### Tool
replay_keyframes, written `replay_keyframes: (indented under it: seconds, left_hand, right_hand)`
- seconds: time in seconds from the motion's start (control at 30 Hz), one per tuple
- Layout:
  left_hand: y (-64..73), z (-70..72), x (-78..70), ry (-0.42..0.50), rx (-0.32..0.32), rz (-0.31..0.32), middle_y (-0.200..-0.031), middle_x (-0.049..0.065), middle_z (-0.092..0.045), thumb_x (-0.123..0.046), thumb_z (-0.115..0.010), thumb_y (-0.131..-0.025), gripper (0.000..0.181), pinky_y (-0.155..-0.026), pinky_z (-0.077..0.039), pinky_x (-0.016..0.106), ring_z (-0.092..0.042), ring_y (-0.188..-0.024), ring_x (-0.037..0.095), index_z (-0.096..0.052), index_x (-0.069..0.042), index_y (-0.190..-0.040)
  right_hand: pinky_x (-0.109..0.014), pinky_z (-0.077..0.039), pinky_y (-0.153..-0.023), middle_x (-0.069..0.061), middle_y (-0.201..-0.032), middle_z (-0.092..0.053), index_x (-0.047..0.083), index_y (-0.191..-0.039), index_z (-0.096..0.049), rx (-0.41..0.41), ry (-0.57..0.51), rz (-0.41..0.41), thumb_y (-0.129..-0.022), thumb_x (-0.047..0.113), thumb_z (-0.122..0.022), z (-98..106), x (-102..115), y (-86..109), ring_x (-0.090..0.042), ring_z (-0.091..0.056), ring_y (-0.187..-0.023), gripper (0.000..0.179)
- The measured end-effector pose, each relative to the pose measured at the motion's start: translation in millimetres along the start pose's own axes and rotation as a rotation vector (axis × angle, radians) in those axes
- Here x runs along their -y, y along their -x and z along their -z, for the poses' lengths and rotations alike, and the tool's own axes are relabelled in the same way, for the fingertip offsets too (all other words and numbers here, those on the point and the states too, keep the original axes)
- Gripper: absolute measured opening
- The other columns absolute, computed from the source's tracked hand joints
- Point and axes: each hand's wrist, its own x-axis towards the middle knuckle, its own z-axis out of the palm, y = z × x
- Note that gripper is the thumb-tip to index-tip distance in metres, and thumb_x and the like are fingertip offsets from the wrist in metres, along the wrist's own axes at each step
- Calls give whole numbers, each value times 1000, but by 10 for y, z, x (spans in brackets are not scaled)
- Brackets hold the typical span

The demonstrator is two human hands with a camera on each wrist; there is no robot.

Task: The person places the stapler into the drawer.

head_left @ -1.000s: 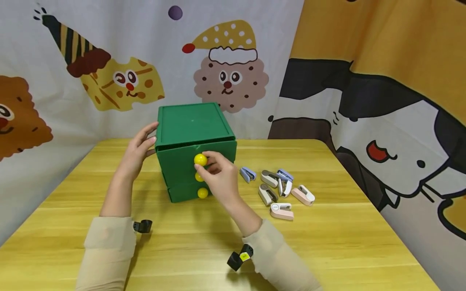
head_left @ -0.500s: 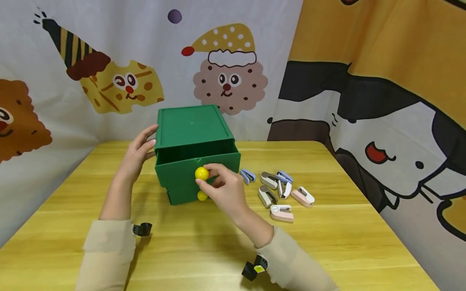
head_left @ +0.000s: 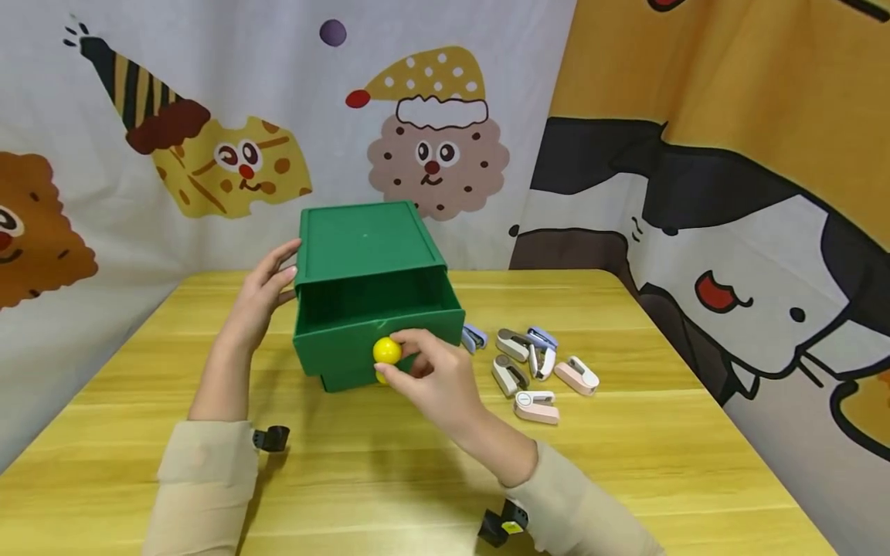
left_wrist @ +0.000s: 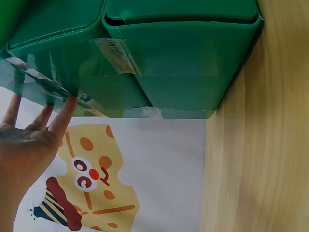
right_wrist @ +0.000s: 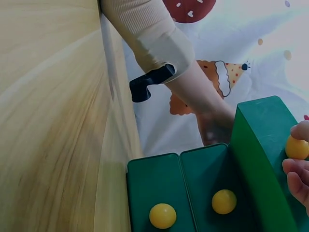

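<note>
Apparently opening the top drawer (head_left: 341,345), partly out of the green cabinet (head_left: 368,241) on the table (head_left: 368,494); pinching its yellow knob (head_left: 386,350) in right hand (head_left: 446,384); touching cabinet's side with left hand (head_left: 256,300), fingers apart; probably needs level pulling next.

- Head cam: sits above the forearms (head_left: 225,378), aimed forward and down. Farthest out of the three; gets surface (head_left: 389,483), whole green drawer box (head_left: 368,243) and backdrop (head_left: 445,27).
- Left wrist cam (head_left: 273,439): close in at the box's left side, facing forward to the backdrop. Rolled sideways, surface down frame right.
- Right wrist cam (head_left: 503,525): close in front, looking across the drawer fronts (right_wrist: 152,179) toward the person's left. Rolled the other way, surface on frame left.
- Head + left wrist share: cheese cartoon (head_left: 229,170), box.
- Head + right wrist share: pinched yellow knob (head_left: 386,351), left wrist cam.
</note>
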Motion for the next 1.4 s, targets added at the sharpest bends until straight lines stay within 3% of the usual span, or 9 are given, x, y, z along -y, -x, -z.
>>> replay_keyframes:
  seconds: [0.3, 0.5, 0.63, 0.8, 0.97, 1.1, 1.23, 1.4]
  left_hand:
    - [15, 11, 28, 14, -5, 1, -158, 7, -16, -32, -44, -103, 55, -104, -23, 62, -23, -137, 29, -27, -20, -153]
    - [33, 4, 25, 7, 3, 3, -157, 5, -18, -31, -43, -103, 53, -104, -24, 61, -24, -137, 28, -28, -21, -153]
    - [21, 12, 9, 10, 9, 2, -157, 5, -17, -30, -42, -103, 52, -104, -24, 60, -23, -138, 28, -28, -21, -152]
    - [24, 13, -11, 17, 14, 5, -157, 4, -17, -32, -43, -103, 53, -104, -24, 61, -21, -139, 26, -28, -21, -152]
    - [21, 9, -18, 17, 13, 13, -157, 3, -18, -34, -44, -102, 53, -104, -24, 60, -22, -139, 25, -29, -21, -152]
    - [23, 15, -3, 17, 21, 19, -157, 2, -17, -34, -43, -103, 53, -105, -24, 60, -22, -139, 25, -28, -22, -152]
    - [17, 22, 2, 15, 25, 19, -157, 2, -17, -34, -43, -103, 53, -104, -24, 60, -21, -139, 25, -27, -22, -152]
    - [1, 30, 3, 12, 38, 16, -158, 1, -16, -34, -42, -103, 54, -105, -24, 60, -20, -140, 24, -26, -23, -153]
  right_hand:
    - [-10, -44, -55, -1, -80, -67, 5, -99, -66, 42, 60, 78, -74, 12, -84, 68, 48, 4, -3, -53, -55, 32]
    - [-14, -47, -58, -5, -80, -67, 2, -101, -68, 11, 80, 136, -71, 13, -86, 166, 45, -30, -9, -58, -57, 37]
    - [-19, -50, -58, -8, -82, -67, 1, -102, -67, -74, 52, 189, -80, 21, -80, 281, 46, -103, -14, -60, -59, 33]
    - [-26, -51, -58, -11, -81, -68, -2, -96, -67, -281, 78, 251, -86, 30, -73, 463, 12, -237, -19, -62, -61, 33]
    - [-26, -51, -68, -11, -85, -68, -4, -95, -69, -391, 75, 157, -84, 28, -76, 665, -134, -324, -24, -62, -69, 35]
    - [-27, -50, -75, -13, -87, -68, -5, -98, -69, -422, 62, 79, -78, 10, -80, 770, -276, -365, -27, -62, -76, 27]
    - [-29, -49, -78, -13, -93, -68, -3, -101, -69, -411, 101, 21, -72, -3, -81, 825, -435, -361, -27, -62, -81, 31]
    - [-40, -48, -77, -12, -98, -67, -1, -107, -68, -342, 130, -31, -76, 4, -81, 838, -636, -321, -28, -61, -85, 34]
